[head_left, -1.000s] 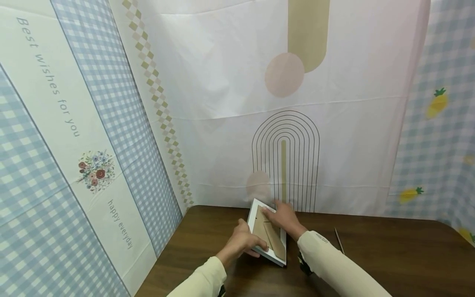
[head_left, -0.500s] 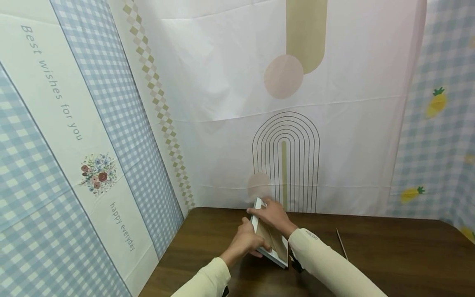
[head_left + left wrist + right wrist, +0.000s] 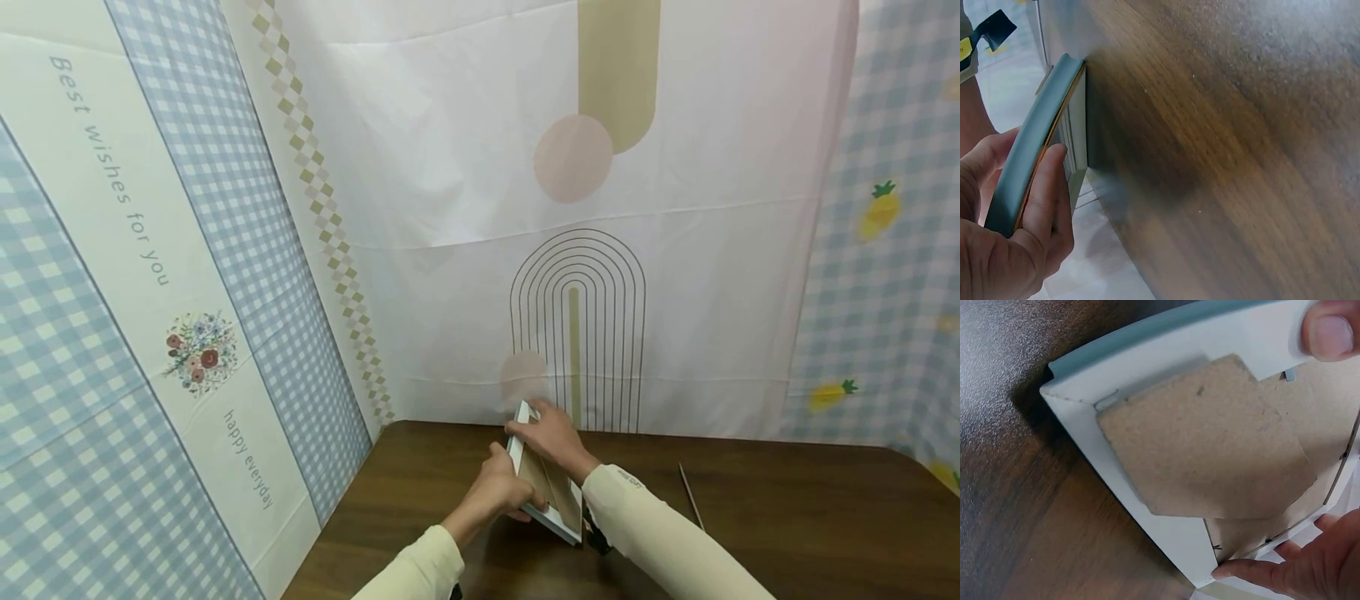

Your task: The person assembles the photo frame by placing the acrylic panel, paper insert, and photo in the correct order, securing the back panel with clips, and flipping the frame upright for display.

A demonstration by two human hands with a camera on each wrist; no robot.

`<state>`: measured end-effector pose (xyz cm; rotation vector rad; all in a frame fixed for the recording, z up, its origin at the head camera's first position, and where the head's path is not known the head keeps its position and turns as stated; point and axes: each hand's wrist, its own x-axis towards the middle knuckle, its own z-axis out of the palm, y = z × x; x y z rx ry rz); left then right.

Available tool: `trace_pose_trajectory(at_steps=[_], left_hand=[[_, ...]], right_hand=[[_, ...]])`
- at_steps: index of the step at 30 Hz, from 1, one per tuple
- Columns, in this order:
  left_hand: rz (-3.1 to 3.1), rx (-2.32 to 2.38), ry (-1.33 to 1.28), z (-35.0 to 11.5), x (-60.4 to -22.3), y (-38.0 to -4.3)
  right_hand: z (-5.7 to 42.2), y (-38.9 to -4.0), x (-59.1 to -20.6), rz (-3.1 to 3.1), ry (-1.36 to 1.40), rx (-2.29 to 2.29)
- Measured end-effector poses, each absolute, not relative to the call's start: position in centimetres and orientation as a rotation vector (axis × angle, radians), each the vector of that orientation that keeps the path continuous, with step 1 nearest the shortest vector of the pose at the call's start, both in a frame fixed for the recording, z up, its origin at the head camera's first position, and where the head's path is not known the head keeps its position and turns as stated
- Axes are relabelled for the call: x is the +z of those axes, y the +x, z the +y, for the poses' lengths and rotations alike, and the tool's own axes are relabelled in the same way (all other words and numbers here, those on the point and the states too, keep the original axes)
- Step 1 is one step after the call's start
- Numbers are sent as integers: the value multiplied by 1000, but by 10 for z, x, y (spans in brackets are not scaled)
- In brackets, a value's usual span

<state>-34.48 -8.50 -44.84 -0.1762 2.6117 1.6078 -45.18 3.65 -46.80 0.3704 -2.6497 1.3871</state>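
Note:
A picture frame with a white border is tilted up over the table, its brown backing towards me. In the right wrist view, a cardboard stand flap lies over the backing, beside small dark tabs at the backing's edge. My left hand grips the frame's lower left side, thumb on the back. In the left wrist view its fingers wrap the blue-grey outer edge. My right hand holds the upper end, thumb over the border, and partly hides the backing.
The dark wooden table extends to both sides. To the right of my right sleeve lies a slim stick-like item. A white printed curtain hangs along the table's back edge, with a checked cloth at the left.
My right hand has shifted left, from the frame's upper right part to its top end, its thumb now over the border. The frame has turned more edge-on. My left hand keeps its grip.

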Motion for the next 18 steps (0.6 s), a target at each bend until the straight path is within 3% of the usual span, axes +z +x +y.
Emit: trace_pose_trajectory(at_steps=[18], left_hand=[[2548,1721,-79,-91,-446,-337]], right_hand=[[34,-452,-469,-2629,367,1447]])
